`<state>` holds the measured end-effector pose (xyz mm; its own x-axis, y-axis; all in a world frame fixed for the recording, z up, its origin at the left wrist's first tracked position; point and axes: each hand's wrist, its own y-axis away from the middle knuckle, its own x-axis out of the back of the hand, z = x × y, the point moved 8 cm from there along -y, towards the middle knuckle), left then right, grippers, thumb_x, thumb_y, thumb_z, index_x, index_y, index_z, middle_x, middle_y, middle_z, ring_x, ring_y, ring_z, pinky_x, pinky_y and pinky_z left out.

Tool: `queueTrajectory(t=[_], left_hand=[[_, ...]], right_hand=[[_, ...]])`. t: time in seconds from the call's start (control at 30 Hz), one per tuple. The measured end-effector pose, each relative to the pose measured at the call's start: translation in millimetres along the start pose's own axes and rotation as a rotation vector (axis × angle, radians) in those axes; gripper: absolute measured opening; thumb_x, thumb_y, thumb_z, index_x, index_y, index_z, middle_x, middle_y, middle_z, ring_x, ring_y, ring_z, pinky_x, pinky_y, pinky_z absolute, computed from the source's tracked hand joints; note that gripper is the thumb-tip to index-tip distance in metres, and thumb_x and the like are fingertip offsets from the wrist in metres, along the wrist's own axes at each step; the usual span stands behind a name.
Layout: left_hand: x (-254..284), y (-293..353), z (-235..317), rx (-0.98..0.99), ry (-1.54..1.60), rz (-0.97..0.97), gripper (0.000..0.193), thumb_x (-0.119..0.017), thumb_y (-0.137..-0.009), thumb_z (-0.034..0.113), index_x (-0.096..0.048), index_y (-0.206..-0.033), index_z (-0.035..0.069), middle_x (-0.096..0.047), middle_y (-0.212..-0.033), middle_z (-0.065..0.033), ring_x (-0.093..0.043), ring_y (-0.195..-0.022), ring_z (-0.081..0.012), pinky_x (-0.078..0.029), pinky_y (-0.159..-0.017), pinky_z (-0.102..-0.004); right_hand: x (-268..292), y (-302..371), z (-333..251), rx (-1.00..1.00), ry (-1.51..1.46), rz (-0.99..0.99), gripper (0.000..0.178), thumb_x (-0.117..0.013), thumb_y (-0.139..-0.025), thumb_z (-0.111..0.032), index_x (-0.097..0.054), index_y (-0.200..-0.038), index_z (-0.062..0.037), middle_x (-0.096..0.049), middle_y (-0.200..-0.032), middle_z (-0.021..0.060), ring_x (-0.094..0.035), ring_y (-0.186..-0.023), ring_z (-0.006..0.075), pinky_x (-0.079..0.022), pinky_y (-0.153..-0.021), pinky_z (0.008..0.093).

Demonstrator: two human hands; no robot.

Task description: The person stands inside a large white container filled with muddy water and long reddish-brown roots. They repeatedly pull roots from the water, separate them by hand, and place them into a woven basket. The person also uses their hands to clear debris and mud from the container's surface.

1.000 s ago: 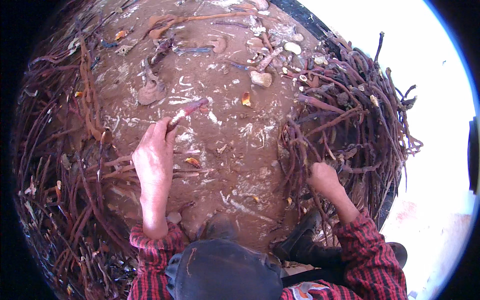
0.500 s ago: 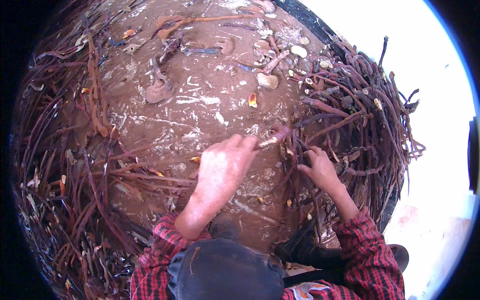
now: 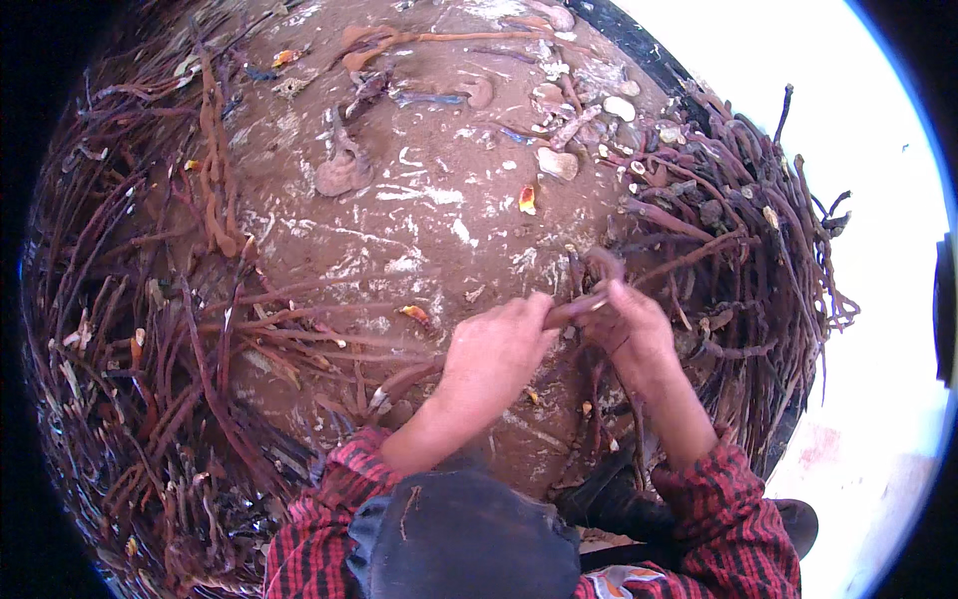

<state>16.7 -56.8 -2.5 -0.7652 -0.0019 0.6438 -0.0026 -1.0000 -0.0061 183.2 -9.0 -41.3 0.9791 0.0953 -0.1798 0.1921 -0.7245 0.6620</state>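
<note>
Gripping 1 root (image 3: 577, 309), hands (image 3: 559, 339) hide its middle.

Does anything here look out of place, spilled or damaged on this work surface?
Nothing looks damaged or spilled. The brown muddy surface is smeared white and littered with scraps, including an orange-yellow fragment and pale shell-like pieces. Reddish-brown stems lie heaped around its rim. Left hand and right hand meet on one stem.

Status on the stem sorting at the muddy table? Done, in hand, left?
Done: a dense pile of stems sits stacked at the table's right edge. In hand: left hand and right hand meet on one reddish stem. Left: a large tangle of loose stems covers the left side, with scraps on the muddy table.
</note>
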Motion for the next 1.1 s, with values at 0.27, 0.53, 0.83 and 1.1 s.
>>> queueTrajectory(t=[0.27, 0.53, 0.83, 1.1], left_hand=[[29, 9, -23, 0.088, 0.319, -0.191, 0.025, -0.063, -0.085, 0.025, -0.052, -0.087, 0.004, -0.060, -0.069, -0.0180, -0.060, -0.071, -0.0383, -0.045, -0.059, -0.0447], [22, -30, 32, 0.126, 0.993, -0.122, 0.022, -0.055, -0.093, 0.023, -0.055, -0.096, 0.002, -0.054, -0.060, -0.0060, -0.056, -0.054, -0.0161, -0.043, -0.048, -0.0309], [0, -27, 55, -0.027, 1.436, -0.308, 0.036, -0.042, -0.099, 0.030, -0.049, -0.116, -0.001, -0.062, -0.088, -0.0064, -0.059, -0.081, -0.0122, -0.048, -0.072, -0.0259], [2, 3, -41, 0.279, 0.890, -0.068, 0.024, -0.051, -0.093, 0.010, -0.052, -0.116, 0.001, -0.063, -0.102, -0.0071, -0.057, -0.101, -0.0129, -0.044, -0.090, -0.0281]], right_hand=[[63, -9, -90, 0.304, -0.093, 0.051, 0.039, -0.047, -0.095, -0.040, -0.055, -0.110, -0.0060, -0.062, -0.100, 0.0064, -0.058, -0.094, 0.0179, -0.046, -0.079, 0.0327], [-77, 36, -87, 0.400, 0.233, -0.253, 0.044, -0.036, -0.099, -0.033, -0.050, -0.120, 0.0034, -0.058, -0.115, 0.0134, -0.055, -0.106, 0.0201, -0.041, -0.094, 0.0337], [-85, 41, -138, 0.528, 0.403, -0.062, 0.029, -0.048, -0.096, -0.029, -0.055, -0.104, -0.0027, -0.059, -0.073, 0.0020, -0.051, -0.057, 0.0073, -0.039, -0.051, 0.0201], [-62, 47, -163, 0.542, 0.835, -0.048, 0.020, -0.047, -0.096, -0.022, -0.052, -0.093, -0.0027, -0.054, -0.061, 0.0012, -0.050, -0.051, 0.0078, -0.040, -0.047, 0.0228]])
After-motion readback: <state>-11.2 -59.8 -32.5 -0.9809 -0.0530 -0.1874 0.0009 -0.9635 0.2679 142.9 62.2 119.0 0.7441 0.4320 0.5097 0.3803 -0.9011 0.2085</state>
